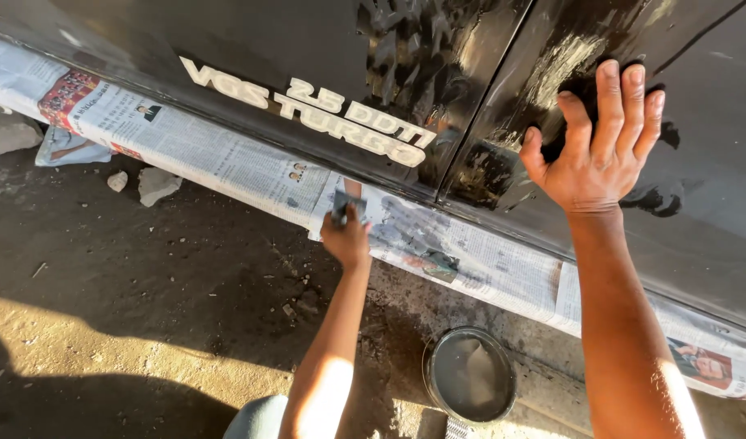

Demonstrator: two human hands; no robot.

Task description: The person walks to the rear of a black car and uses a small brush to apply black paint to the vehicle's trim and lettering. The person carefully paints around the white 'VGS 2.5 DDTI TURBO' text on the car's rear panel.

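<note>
Only the lower side of a black car [251, 49] is seen across the top of the frame; the rest of it is cut off. The thing held in the left hand [346, 238] is small, grey and mostly hidden by the fingers, so what it is cannot be told. It looks like a folded pad [347, 206]. It is pinched in the closed left hand near the middle of the frame, right at the lower edge of the car, just where the newspaper begins.

The right hand [596, 154] is laid flat on the wet, shiny door panel in the upper right, with the fingers spread a little. A dark wet patch is partly covered by it.

A long strip of newspaper [226, 162] is stuck along the bottom of the car, from the upper left to the lower right. Its right end is cut off by the frame.

One round dark bowl [469, 374] of cloudy water is set on the dirt ground [145, 284] at the bottom, between the two arms. Three pale stones [155, 185] are counted at the left, and one is partly cut off. One raised badge of pale letters is seen on the car. A bit of blue cloth is cut off at the bottom edge.
</note>
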